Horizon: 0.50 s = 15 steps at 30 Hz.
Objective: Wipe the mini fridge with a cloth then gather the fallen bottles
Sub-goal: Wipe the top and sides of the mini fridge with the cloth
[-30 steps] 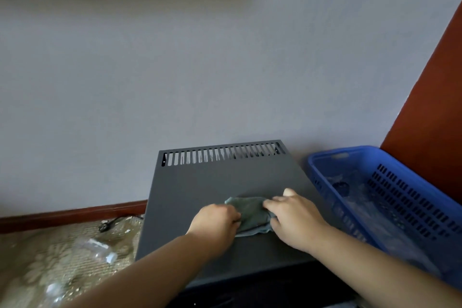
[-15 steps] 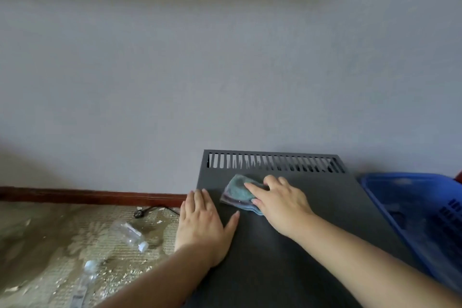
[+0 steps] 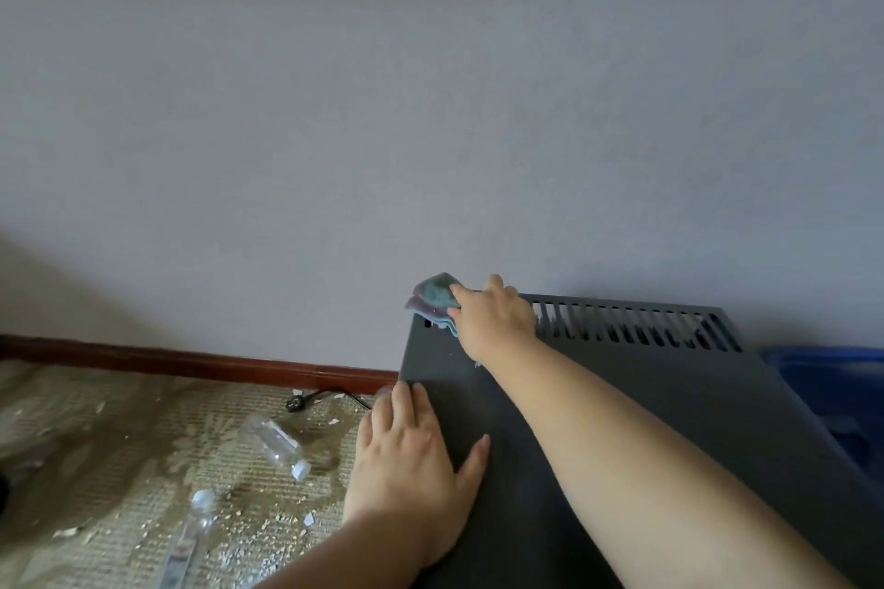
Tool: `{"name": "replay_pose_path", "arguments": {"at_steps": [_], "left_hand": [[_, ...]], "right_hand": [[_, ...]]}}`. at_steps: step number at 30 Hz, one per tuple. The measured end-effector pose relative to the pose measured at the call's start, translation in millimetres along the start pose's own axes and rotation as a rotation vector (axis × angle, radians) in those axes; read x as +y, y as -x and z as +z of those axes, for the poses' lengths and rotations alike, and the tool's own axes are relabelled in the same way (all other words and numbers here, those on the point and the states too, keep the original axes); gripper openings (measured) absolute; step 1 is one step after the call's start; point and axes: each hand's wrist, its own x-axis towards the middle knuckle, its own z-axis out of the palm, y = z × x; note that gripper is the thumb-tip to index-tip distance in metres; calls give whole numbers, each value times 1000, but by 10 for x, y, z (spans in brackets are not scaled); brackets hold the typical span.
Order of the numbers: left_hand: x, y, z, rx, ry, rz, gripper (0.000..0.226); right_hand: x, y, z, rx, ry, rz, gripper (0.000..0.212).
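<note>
The dark grey mini fridge (image 3: 669, 421) fills the lower right, its top facing me with a row of vent slots along the back edge. My right hand (image 3: 492, 318) presses a folded teal cloth (image 3: 433, 299) onto the fridge's back left corner, the cloth hanging a little over the edge. My left hand (image 3: 414, 459) lies flat, fingers straight, on the left edge of the top. Two clear plastic bottles lie on the floor to the left: one (image 3: 277, 442) with a white cap, another (image 3: 189, 536) nearer me.
A blue plastic basket (image 3: 832, 378) stands right of the fridge against the grey wall. The patterned mat (image 3: 119, 445) on the floor carries scattered white crumbs and debris. A black plug and cord (image 3: 306, 399) lie by the red-brown skirting board (image 3: 191, 361).
My right hand has slid the cloth from the middle of the fridge top to its back left corner. My left hand let go of the cloth and now lies flat on the left edge.
</note>
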Motion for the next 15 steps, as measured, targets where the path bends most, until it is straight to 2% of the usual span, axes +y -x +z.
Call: {"name": "replay_pose_path", "arguments": {"at_steps": [4,10,13,15], "left_hand": [[27,10,4,42,-3,-1,88],[43,28,15,70,-30,2,88],[61,31,22,88,-34,7,90],[69,29,33,83,-39,9,91]], "right_hand": [[436,-23,-10,38,-25,208,34],[1685,321,-141,106,74,603,35],[2244,568,-190,101,79,867,34],[2409,698,-213,18,51,984,28]]}}
